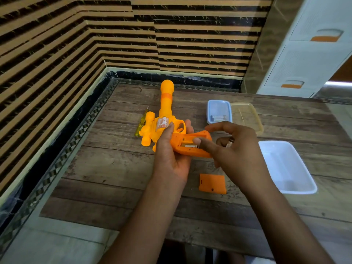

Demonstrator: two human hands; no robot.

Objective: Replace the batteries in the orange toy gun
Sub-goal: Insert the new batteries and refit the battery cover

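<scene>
A person's two bare forearms are reaching in from the bottom edge over a wood-patterned table (114, 168). Nearest, an orange battery cover (212, 183) is lying flat on the table, just below the hands. The left hand (171, 151) is gripping the orange toy gun (165, 119) at mid-table, fingers curling behind the trigger guard and thumb lying across its side, with the barrel pointing away. The right hand (236, 149) is pinching the gun's grip: the thumb is pressing into the open battery compartment (187, 145), the forefinger is hooking over the butt, and the other fingers are curling in. To the right a white tray (285, 168) is sitting. Farther back a yellow screwdriver (142, 124) is lying just beside the gun, and a blue box (210, 111) is holding pale batteries (219, 118), with its clear lid (247, 117) resting alongside
</scene>
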